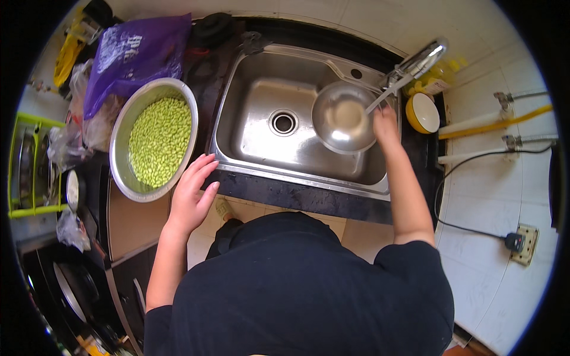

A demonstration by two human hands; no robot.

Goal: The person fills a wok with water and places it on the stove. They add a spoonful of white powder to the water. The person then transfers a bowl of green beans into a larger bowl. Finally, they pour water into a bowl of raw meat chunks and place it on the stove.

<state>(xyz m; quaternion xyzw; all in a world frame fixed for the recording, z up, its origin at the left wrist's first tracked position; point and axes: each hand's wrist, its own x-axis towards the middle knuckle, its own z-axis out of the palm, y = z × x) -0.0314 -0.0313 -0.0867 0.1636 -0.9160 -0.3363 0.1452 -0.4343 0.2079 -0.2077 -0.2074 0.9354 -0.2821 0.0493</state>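
Observation:
A shiny metal bowl (343,141) is in the right part of the steel sink (246,142), under the tap (418,59). My right hand (386,126) is closed on the bowl's right rim; its fingertips are partly hidden. From the tap a pale streak, apparently running water, slants into the bowl. My left hand (195,193) has its fingers stretched out at the counter's front edge, near the sink's left corner, and holds nothing. Just beyond it on the left stands a large metal basin (121,178) full of shelled green beans (159,142).
Behind the basin lies a purple plastic bag (142,53). A yellow bowl (423,113) leans right of the sink, by the tap. At far left is a green rack (37,212) with dishes. Hoses and a plugged-in cable (475,225) run along the right wall.

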